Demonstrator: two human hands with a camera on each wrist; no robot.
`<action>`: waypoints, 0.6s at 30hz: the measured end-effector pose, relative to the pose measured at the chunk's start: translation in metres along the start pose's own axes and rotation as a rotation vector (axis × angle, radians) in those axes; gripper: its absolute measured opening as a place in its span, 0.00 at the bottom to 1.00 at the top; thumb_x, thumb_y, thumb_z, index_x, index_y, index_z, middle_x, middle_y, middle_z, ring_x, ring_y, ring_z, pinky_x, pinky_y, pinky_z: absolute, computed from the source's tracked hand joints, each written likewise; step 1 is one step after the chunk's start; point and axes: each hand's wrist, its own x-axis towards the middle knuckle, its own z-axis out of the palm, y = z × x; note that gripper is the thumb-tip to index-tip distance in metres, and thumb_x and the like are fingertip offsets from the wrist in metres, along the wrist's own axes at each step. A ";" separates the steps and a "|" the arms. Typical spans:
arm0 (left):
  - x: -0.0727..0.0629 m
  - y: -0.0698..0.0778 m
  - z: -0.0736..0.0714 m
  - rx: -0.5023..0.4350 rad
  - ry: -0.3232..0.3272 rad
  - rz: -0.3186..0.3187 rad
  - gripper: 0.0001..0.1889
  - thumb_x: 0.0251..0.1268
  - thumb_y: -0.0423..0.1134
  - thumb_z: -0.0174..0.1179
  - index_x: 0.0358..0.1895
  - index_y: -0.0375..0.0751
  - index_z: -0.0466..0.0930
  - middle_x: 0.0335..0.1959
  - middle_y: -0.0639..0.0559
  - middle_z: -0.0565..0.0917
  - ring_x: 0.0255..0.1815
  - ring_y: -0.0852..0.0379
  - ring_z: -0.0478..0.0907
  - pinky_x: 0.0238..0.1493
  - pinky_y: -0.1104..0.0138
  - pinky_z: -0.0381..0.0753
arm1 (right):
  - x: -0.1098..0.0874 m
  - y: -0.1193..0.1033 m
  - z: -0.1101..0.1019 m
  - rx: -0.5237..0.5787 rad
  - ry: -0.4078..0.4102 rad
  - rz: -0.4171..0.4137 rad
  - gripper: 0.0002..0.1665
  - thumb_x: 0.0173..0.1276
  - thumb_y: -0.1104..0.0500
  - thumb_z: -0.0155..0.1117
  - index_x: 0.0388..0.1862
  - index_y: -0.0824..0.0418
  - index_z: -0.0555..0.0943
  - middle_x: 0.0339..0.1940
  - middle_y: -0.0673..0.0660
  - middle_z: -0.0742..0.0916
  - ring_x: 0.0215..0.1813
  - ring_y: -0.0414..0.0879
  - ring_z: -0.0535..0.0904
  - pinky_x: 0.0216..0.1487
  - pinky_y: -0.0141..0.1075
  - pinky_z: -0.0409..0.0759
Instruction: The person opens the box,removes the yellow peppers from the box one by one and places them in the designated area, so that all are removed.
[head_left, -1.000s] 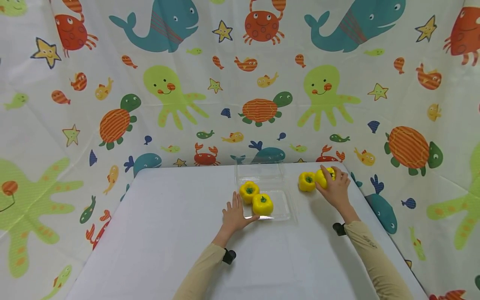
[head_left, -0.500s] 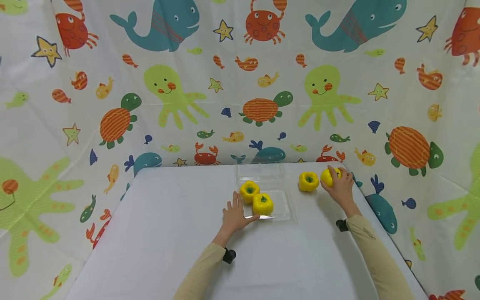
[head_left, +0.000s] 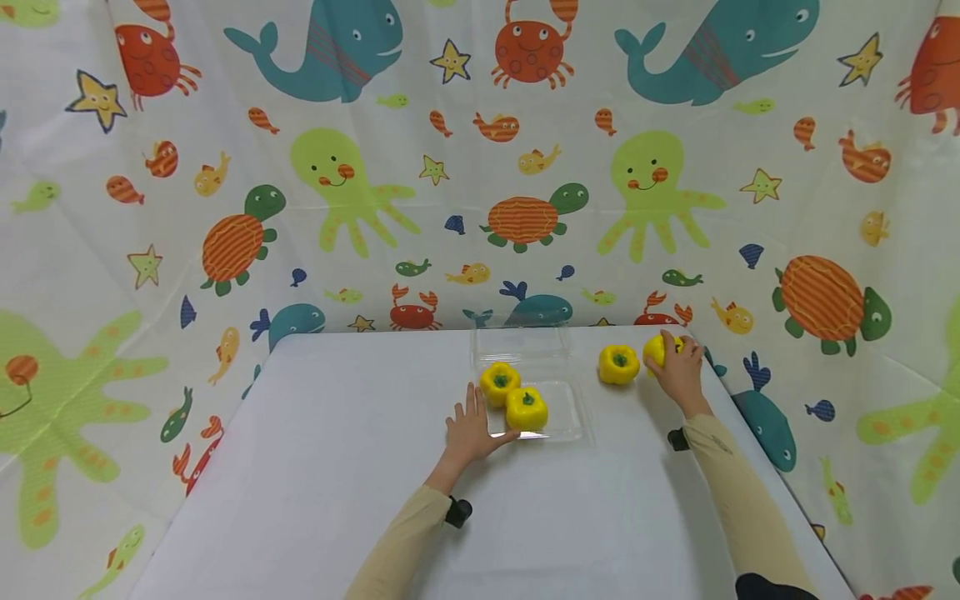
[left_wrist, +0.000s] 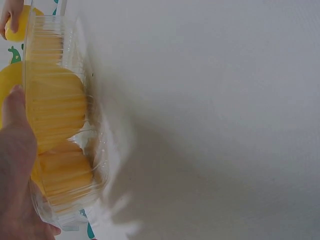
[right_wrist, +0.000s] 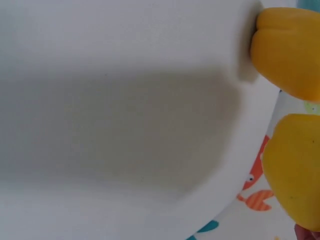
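Fingers spread, my left hand (head_left: 468, 433) lies against the near left corner of a clear plastic clamshell box (head_left: 564, 412). Its thumb (left_wrist: 15, 107) runs along the box's rim in the left wrist view. Inside the box sit two yellow bell peppers, one farther back (head_left: 500, 381) and one nearer (head_left: 527, 410). At the far right of the table, my right hand (head_left: 680, 379) grips another yellow bell pepper (head_left: 655, 348), partly hidden by the fingers. In the right wrist view this held pepper (right_wrist: 295, 170) appears beside a loose yellow bell pepper (right_wrist: 290, 55) on the table.
The box's clear lid (head_left: 520, 342) is folded back toward the curtain (head_left: 450, 167) with its sea-animal print. White cloth covers the table (head_left: 360, 467). Its right edge runs close beside the right hand.
My right hand has shifted a little to the right with its bell pepper, widening the space to the loose one. The left hand and the box have stayed in place.
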 end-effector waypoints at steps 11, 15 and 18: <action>0.001 0.001 -0.001 -0.003 -0.020 -0.008 0.59 0.43 0.75 0.48 0.69 0.34 0.41 0.72 0.41 0.41 0.63 0.32 0.57 0.57 0.41 0.61 | 0.010 0.001 0.008 -0.074 -0.090 0.053 0.35 0.68 0.51 0.48 0.68 0.63 0.49 0.62 0.79 0.54 0.55 0.79 0.51 0.48 0.69 0.55; 0.000 0.000 0.000 0.006 -0.012 -0.006 0.59 0.43 0.75 0.48 0.69 0.34 0.42 0.72 0.41 0.42 0.63 0.32 0.58 0.56 0.41 0.62 | 0.012 0.002 0.013 -0.065 -0.124 0.080 0.37 0.69 0.50 0.46 0.69 0.61 0.46 0.64 0.78 0.52 0.54 0.81 0.51 0.48 0.71 0.53; 0.000 0.000 0.000 0.010 -0.016 -0.005 0.58 0.43 0.75 0.48 0.69 0.34 0.42 0.72 0.41 0.42 0.63 0.33 0.58 0.56 0.42 0.62 | 0.011 0.003 0.017 -0.050 -0.136 0.105 0.36 0.69 0.49 0.46 0.69 0.61 0.46 0.65 0.77 0.50 0.56 0.81 0.50 0.50 0.71 0.51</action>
